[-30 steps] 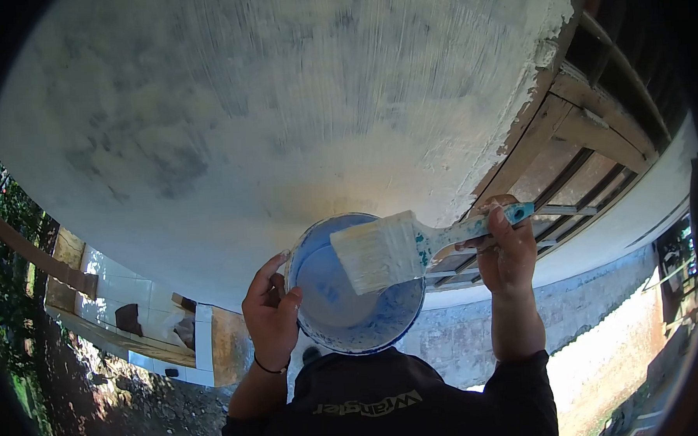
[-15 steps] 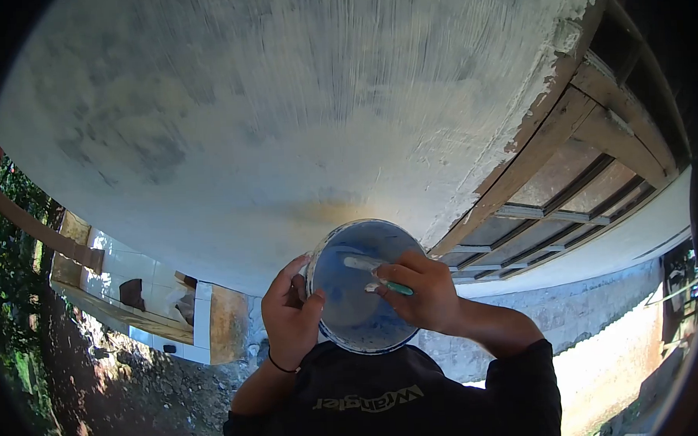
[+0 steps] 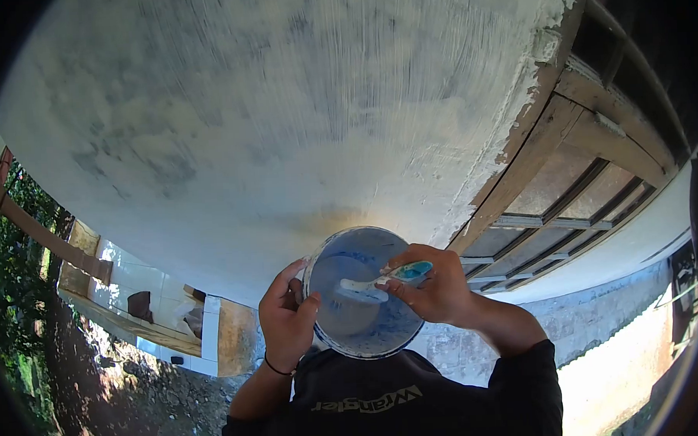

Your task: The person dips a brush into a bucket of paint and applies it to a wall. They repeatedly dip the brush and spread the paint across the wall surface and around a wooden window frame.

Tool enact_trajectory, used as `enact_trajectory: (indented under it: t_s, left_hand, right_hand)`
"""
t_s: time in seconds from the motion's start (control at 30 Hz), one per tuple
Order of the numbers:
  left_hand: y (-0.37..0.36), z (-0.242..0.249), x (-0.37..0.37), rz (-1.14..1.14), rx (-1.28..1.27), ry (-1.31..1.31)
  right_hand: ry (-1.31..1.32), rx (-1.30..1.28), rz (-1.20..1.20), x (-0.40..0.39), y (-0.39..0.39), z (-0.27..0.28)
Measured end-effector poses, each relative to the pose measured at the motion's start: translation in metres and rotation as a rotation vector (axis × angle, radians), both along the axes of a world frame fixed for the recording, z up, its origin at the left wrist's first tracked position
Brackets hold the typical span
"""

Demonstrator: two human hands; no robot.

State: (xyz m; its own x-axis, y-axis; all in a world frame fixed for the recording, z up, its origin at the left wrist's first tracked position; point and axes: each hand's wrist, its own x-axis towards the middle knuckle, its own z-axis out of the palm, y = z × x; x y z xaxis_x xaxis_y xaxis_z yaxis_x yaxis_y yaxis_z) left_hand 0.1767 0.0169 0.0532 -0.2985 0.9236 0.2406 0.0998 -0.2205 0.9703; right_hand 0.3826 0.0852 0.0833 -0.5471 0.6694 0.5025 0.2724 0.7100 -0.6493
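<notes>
My left hand (image 3: 288, 314) grips the left rim of a round paint bucket (image 3: 401, 333), thumb on the inner side and fingers round the outside. The bucket is held close against my dark shirt, its inside smeared with blue and holding pale paint (image 3: 346, 319). Over its mouth, my right hand (image 3: 438, 288) is closed round a paintbrush (image 3: 410, 272) with a teal and white handle. The brush head points left, coated in whitish paint, low inside the bucket.
A wall (image 3: 283, 143) with streaky white paint rises right in front of me. To the right is a brown wooden window frame (image 3: 533, 155) with glass panes, paint ragged along its edge. A tiled ledge (image 3: 157, 285) with objects on it stands at left, above rough ground (image 3: 162, 405).
The paintbrush has turned in my right hand, so more of its handle and its head now show. My right hand has shifted slightly right; my left hand still holds the bucket.
</notes>
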Motion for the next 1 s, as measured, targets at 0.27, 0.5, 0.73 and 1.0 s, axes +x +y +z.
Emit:
enact_trajectory:
  t_s: [0.27, 0.5, 0.73, 1.0]
  left_hand:
    - [0.006, 0.031, -0.02, -0.074, 0.023, -0.019]
    - [0.017, 0.062, -0.05, -0.25, -0.017, -0.204]
    - [0.01, 0.11, -0.066, -0.389, -0.005, -0.428]
    - [-0.004, 0.11, -0.069, -0.341, 0.063, -0.377]
  right_hand:
    - [0.138, -0.04, -0.09, 0.0, -0.005, 0.03]
    - [0.772, -0.424, -0.192, 0.017, -0.005, 0.087]
    - [1.094, -0.111, -0.062, 0.046, -0.008, 0.186]
    - [0.69, 0.66, -0.243, 0.067, -0.017, 0.354]
